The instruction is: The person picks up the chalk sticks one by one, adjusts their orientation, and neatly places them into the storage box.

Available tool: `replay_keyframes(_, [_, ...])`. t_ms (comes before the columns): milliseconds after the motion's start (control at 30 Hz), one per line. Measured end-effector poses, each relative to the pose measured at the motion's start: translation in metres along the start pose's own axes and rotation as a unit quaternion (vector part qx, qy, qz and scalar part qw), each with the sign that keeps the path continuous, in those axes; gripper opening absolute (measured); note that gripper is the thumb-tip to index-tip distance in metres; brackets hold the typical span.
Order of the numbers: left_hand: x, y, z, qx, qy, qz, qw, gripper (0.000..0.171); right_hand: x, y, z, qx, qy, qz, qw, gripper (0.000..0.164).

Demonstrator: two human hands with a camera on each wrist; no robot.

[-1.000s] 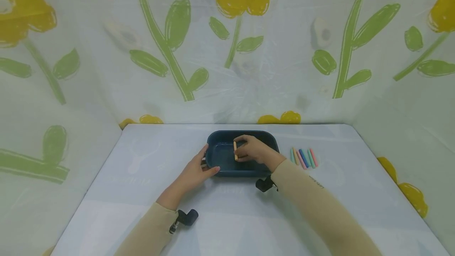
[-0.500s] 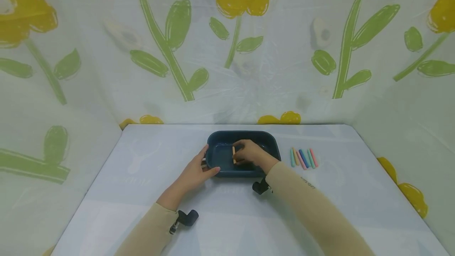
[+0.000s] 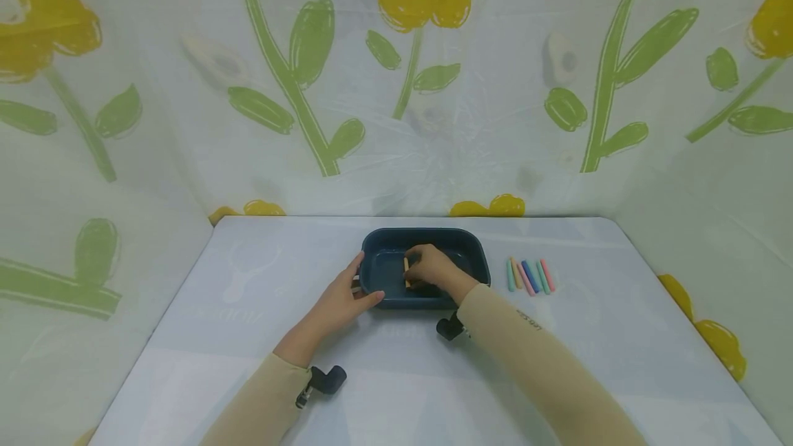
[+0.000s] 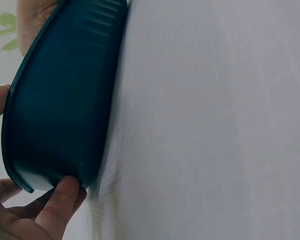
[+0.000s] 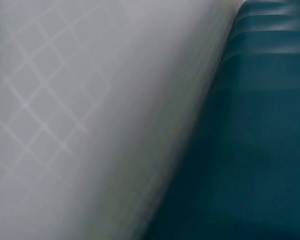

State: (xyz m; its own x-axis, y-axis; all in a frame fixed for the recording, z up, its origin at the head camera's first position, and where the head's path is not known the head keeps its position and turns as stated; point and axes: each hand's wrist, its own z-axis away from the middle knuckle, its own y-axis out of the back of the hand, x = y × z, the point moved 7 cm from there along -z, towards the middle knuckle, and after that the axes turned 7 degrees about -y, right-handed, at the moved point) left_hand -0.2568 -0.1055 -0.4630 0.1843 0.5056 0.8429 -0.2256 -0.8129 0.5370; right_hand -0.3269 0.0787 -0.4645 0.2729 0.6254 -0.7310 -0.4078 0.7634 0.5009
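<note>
A dark teal rectangular tray (image 3: pixel 427 303) stands on the white table near its back edge. My left hand (image 3: pixel 337 305) grips its left end, thumb at the front corner and fingers along the side. In the left wrist view, fingers of the left hand (image 4: pixel 45 215) press against the tray's outer wall (image 4: pixel 60 95). Inside the tray, my right hand (image 3: pixel 434 268) pinches an orange chalk stick (image 3: pixel 406 265), held lengthwise front to back and low near the floor. The right wrist view shows only the tray's wall (image 5: pixel 250 140) and tabletop; that hand is out of sight there.
Right of the tray lies a row of loose chalk sticks: green (image 3: pixel 511 275), orange, pink, blue (image 3: pixel 529 277), green and red (image 3: pixel 547 275). A flower-printed sheet (image 3: pixel 396 157) rises behind the white table (image 3: pixel 396 377) and at both sides.
My right hand has moved slightly left and lower within the tray, carrying the orange chalk stick. The left hand keeps its hold on the tray, and the row of chalk is unmoved.
</note>
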Motion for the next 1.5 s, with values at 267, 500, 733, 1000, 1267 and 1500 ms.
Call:
replay_keyframes(267, [0.001,0.001,0.000,0.000,0.003,-0.002,1.0000,0.096,-0.001,0.000,0.002,0.019,0.007,0.035,0.999,0.054])
replay_keyframes(500, [0.001,0.002,0.000,0.000,0.004,-0.008,1.0000,0.095,-0.002,-0.001,0.001,0.023,0.001,0.037,0.999,0.054])
replay_keyframes(733, [0.001,0.002,0.000,-0.002,0.001,-0.004,1.0000,0.096,-0.002,0.007,0.002,0.040,0.011,0.061,0.997,0.054])
replay_keyframes(1000, [0.001,0.003,0.000,-0.002,0.005,-0.002,1.0000,0.096,-0.008,0.025,0.017,0.032,0.036,0.009,0.999,0.046])
replay_keyframes(1267, [0.002,0.000,0.002,0.002,0.013,-0.006,0.9999,0.096,-0.008,0.045,0.036,0.021,0.063,-0.020,0.998,0.049])
replay_keyframes(1500, [0.004,-0.001,0.003,0.006,0.013,-0.011,0.9998,0.097,-0.008,0.071,0.062,0.032,0.089,-0.015,0.995,0.049])
